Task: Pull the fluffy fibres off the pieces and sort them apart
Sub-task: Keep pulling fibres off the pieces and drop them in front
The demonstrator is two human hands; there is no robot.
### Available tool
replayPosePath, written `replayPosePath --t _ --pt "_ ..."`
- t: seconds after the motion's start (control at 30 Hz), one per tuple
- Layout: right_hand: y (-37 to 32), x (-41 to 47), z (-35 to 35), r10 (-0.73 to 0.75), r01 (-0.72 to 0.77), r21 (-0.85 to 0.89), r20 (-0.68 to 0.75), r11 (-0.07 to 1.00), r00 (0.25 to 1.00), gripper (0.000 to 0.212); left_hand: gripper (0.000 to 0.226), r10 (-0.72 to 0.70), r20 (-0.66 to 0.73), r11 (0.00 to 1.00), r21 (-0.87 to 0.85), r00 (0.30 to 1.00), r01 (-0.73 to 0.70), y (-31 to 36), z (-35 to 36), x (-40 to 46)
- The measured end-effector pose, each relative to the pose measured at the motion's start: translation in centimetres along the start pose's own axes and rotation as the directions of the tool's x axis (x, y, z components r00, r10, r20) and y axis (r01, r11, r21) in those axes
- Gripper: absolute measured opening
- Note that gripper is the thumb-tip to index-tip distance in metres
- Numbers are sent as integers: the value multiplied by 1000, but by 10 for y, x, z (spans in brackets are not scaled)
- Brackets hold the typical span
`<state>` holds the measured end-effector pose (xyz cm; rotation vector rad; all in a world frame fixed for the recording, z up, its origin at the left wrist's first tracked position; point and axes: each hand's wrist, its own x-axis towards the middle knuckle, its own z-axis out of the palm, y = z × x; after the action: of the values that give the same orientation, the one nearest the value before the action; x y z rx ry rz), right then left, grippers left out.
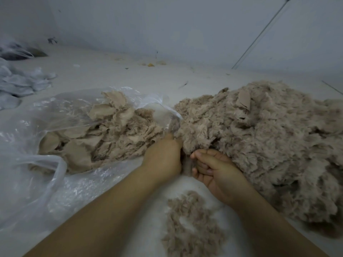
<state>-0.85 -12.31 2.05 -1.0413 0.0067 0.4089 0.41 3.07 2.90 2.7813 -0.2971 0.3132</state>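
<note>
Left hand point(164, 156) and right hand point(213, 169), fingers curled, grip one beige furry piece point(187, 165) mid-floor point(111, 71). Shaggy heap point(269, 145) right; loose fluff point(191, 225) near edge; crinkled clear bag point(37, 127) left.

White surface point(115, 75) bears plastic sheet point(37, 182), fluffy heap point(269, 145), loose fibres point(189, 219).

A large fluffy pile point(269, 141) lay right; a plastic bag point(46, 130) holding stripped pieces point(104, 134) lay left. Both hands met between them. Loose fibres point(189, 225) lay nearest the person.
</note>
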Motion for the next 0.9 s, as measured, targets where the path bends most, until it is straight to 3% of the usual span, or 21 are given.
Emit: replayPosePath --t 0.07,0.13,0.23,0.3,0.4,0.5,0.6,0.67,0.8,0.9 --pt "-1 1 0 -6 6 -6 31 1000 1000 16 26 65 -36 979 -191 997 -71 5 4 -6" --pt "-2 1 2 -12 12 0 60 1000 998 16 30 7 -118 901 -430 993 -57 10 3 -14" --pt "-3 1 3 -29 28 5 82 1000 996 24 24 -149 -140 695 -719 979 3 9 0 -18" --pt "-4 -1 4 -39 44 -40 113 998 993 25 23 -165 -89 511 -859 982 8 8 -4 -20" --pt "-4 -1 3 -38 44 -61 102 997 994 12 19 -88 13 317 -948 996 41 6 -10 -24" --pt "-3 -1 3 -38 43 -62 80 997 996 7 18 -19 88 242 -966 996 90 3 -13 -26" --pt "-2 0 2 -27 29 -22 67 999 997 11 17 1 53 142 -988 999 53 0 -17 -27" --pt "-2 1 1 -22 21 4 58 1000 998 17 16 22 52 187 -981 998 47 -2 -18 -27" --pt "-2 1 0 -24 22 38 38 999 999 14 34 69 258 594 -787 964 168 -3 -9 -29" --pt "0 2 -4 -34 33 11 42 999 999 19 36 -21 238 718 -672 971 181 -3 -3 -27"
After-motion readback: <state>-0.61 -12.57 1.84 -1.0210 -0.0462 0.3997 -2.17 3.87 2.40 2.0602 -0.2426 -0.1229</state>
